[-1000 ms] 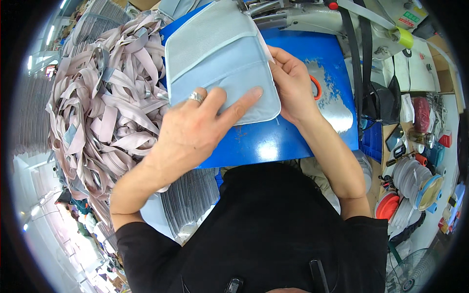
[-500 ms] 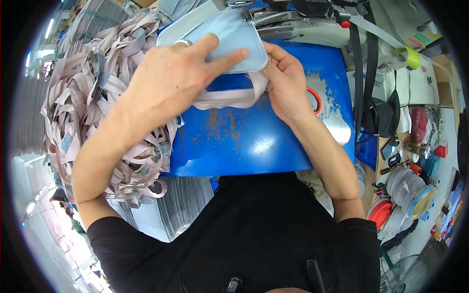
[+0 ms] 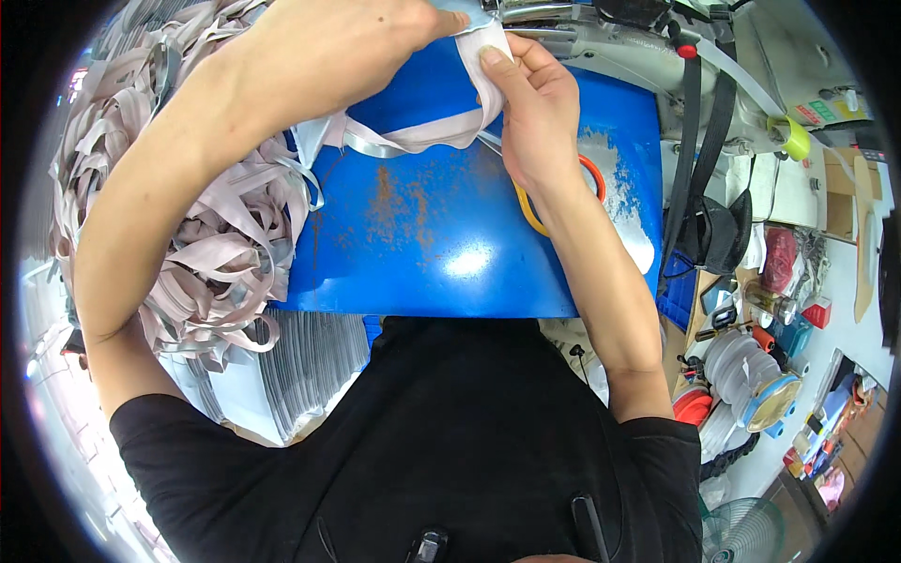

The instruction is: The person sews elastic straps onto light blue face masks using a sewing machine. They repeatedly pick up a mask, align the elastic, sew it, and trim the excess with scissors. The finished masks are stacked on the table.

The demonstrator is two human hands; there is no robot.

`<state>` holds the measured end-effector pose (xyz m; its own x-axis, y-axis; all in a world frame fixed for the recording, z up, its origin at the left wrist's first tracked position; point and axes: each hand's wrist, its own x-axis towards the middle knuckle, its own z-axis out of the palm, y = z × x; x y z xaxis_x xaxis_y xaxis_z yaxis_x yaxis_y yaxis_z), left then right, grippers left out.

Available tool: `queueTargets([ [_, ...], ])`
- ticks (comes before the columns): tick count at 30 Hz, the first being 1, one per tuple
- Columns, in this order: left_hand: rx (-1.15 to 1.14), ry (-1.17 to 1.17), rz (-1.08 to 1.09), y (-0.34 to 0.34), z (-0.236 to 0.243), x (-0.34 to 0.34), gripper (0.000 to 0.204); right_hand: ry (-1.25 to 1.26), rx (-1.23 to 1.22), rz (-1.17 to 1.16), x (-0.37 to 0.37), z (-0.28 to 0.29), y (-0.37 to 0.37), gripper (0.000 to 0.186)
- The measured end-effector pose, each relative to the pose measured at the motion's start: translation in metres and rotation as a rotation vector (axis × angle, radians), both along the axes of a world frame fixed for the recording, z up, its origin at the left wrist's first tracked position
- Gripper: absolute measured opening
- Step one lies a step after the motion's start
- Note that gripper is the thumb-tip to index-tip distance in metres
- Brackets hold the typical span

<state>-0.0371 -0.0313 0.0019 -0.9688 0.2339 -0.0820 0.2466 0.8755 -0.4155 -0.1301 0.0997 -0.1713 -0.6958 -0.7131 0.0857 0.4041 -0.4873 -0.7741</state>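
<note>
At the top edge, my left hand [image 3: 399,33] reaches across with one digit touching a light blue fabric piece [image 3: 477,17]; its other fingers are cut off or hidden. A pale pink fabric strip [image 3: 474,70] hangs below that piece and loops left across the blue table. My right hand [image 3: 542,98] is closed on the strip's upper end, the thumb pressed flat on top. Scissors with orange and yellow handles [image 3: 527,211] lie partly under my right forearm.
A sewing machine [image 3: 624,61] stands at the upper right of the blue table [image 3: 404,272]. A tangled heap of pale pink strips [image 3: 221,253] fills the left side. Stacked grey sheets [image 3: 314,361] sit below it. Black straps [image 3: 690,159] hang at the right.
My left hand has moved up, partly out of view, and the light blue piece has gone up with it. My right hand now pinches the pink strip higher up; more of the scissors shows.
</note>
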Motion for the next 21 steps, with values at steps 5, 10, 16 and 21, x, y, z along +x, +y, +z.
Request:
queueTargets([
  [5, 0.007, 0.011, 0.116, 0.025, -0.008, -0.002, 0.030, -0.018, -0.003, -0.014, -0.001, 0.000, 0.001, 0.022],
  [10, 0.087, 0.098, 0.245, 0.052, -0.039, -0.008, 0.027, -0.011, 0.046, -0.032, 0.002, 0.007, 0.004, 0.025],
  [16, 0.587, 0.383, 0.434, 0.063, -0.073, -0.002, 0.064, 0.233, 0.221, -0.030, 0.009, 0.011, 0.035, 0.035],
  [21, 0.698, 0.402, 0.347, 0.091, -0.089, 0.057, 0.074, 0.316, 0.145, 0.095, 0.023, 0.014, 0.079, 0.036],
])
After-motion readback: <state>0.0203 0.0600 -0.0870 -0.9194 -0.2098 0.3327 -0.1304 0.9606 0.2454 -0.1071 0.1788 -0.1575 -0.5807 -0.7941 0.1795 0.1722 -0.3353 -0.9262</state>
